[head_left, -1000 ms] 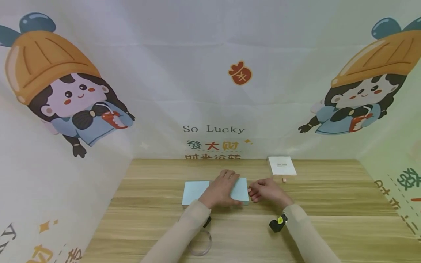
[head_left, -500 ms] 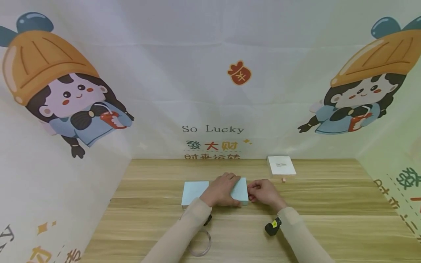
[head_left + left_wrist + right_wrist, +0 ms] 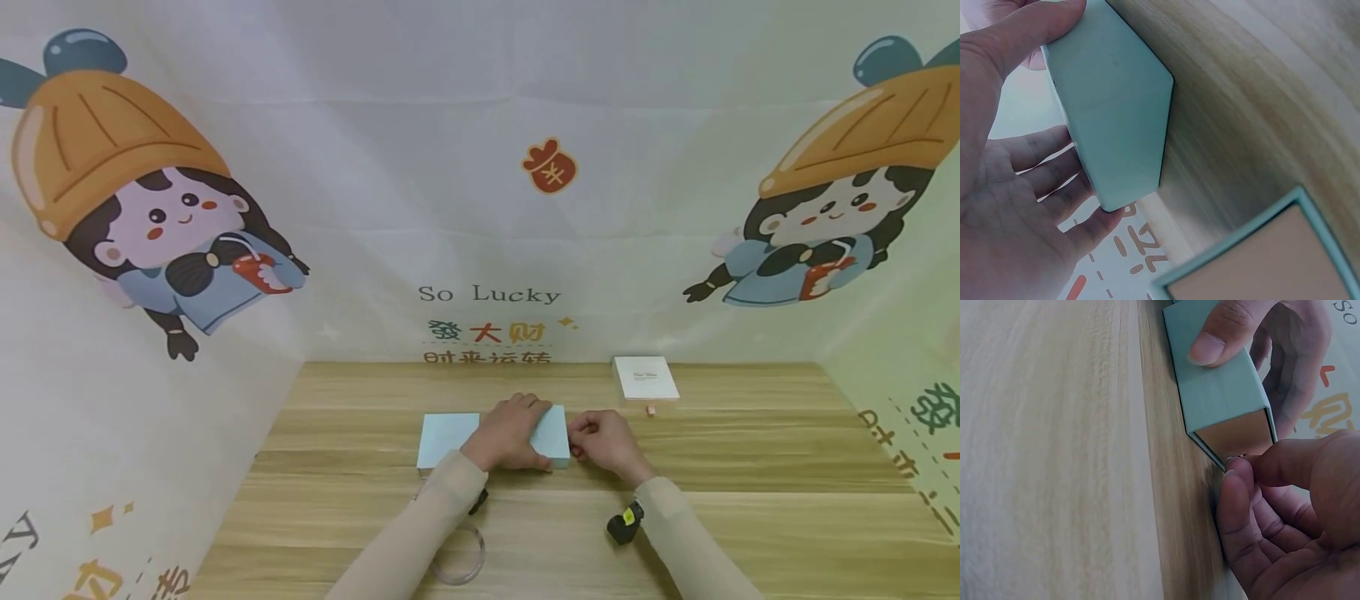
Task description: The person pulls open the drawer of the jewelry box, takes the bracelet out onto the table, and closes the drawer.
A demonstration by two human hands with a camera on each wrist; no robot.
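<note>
Box (image 3: 553, 435) gripped across by our left hand (image 3: 510, 435); right hand (image 3: 606, 442) pinched narrow at its end, on what we can't tell!

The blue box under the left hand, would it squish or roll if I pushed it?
The pale blue box is probably stiff: its edges look straight, with no dent showing by the left hand. It likely won't roll, having flat sides and sharp corners. Its brown end panel looks like a separate piece, so might slide.
</note>
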